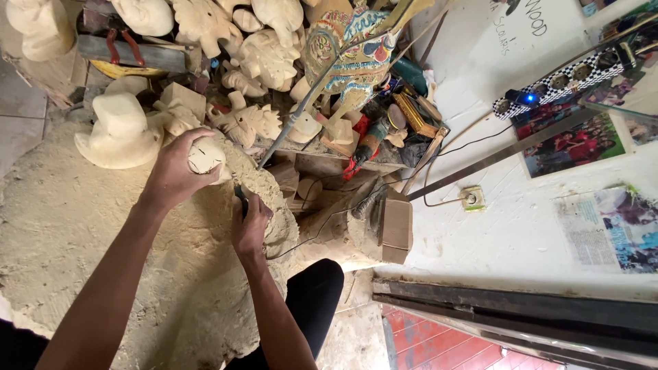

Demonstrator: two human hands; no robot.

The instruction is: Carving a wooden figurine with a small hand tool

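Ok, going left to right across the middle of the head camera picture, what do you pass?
Pale hat-shaped wood carving → left hand gripping a small pale wood piece → right hand holding a dark tool → brown block → wall socket → pictures on the white wall.

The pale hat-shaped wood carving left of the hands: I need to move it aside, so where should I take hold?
Grip the hat-shaped carving by its tall rounded crown, coming from above. The crown stands clear, while the wide brim lies flat in sawdust. Its right edge is crowded by the left hand and small carvings, so approach from the left.
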